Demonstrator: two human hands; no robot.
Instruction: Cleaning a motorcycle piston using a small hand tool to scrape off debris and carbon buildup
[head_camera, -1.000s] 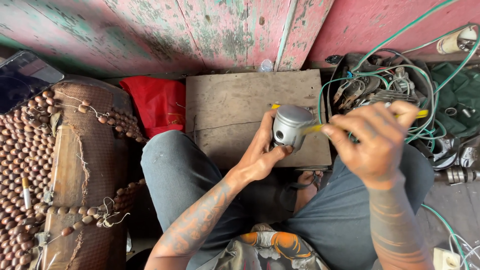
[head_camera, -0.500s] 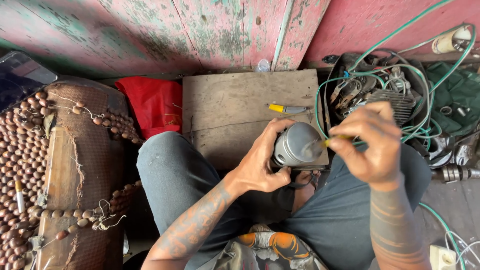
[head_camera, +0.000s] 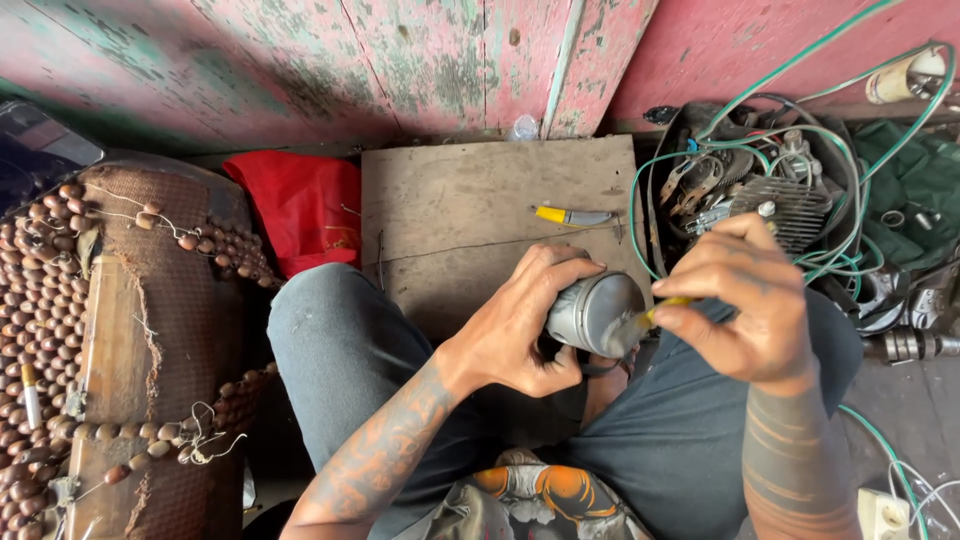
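Here, beside a beaded seat cover (head_camera: 60, 330) at left, the left hand (head_camera: 525, 325) clasps a grey metal piston (head_camera: 595, 313) over the lap, steadying it while the right hand (head_camera: 745, 305) pinches a yellow-handled tool (head_camera: 650, 318) against its crown.

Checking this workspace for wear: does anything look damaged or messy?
Yes. The pink wall boards behind the wooden board have badly peeling paint, and green wires lie tangled over metal parts at the right.
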